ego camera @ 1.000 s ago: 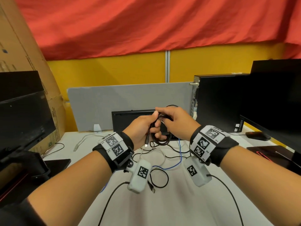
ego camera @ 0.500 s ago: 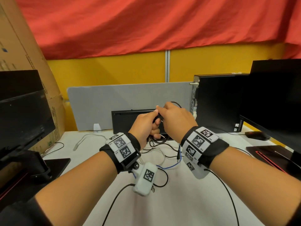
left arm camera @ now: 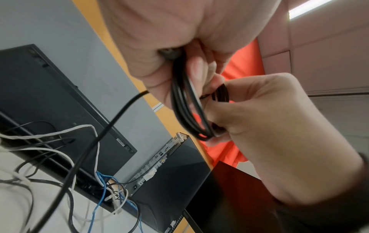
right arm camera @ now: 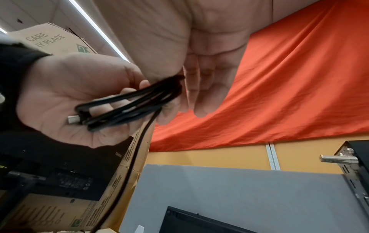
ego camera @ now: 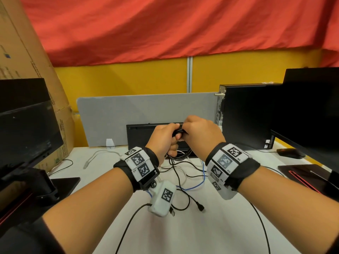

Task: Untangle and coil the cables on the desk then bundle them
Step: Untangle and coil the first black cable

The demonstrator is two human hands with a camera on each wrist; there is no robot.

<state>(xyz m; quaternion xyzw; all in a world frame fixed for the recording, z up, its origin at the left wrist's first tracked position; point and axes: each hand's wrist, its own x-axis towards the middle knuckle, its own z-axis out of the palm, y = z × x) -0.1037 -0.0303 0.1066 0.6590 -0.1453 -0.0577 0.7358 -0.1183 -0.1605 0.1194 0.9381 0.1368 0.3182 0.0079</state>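
I hold a coiled black cable [ego camera: 178,133] in the air above the desk with both hands. My left hand [ego camera: 173,139] grips the loops from the left; in the right wrist view the coil [right arm camera: 127,108] lies across its palm with a silver plug [right arm camera: 72,119] sticking out. My right hand [ego camera: 186,129] pinches the coil's other end [left arm camera: 218,94] between thumb and fingers. A loose black tail [left arm camera: 111,124] hangs from the coil toward the desk. Below lies a tangle of black, white and blue cables [ego camera: 185,173].
A black keyboard [ego camera: 141,136] leans on a grey divider [ego camera: 146,114] behind my hands. A PC tower [ego camera: 244,116] and monitor [ego camera: 311,110] stand right, another monitor [ego camera: 27,129] and a cardboard box [ego camera: 27,52] left. A mouse [ego camera: 289,153] lies at right.
Both hands have lifted the coil a little and drawn closer together. My right hand has turned over the top of the loops, which now hang flatter.
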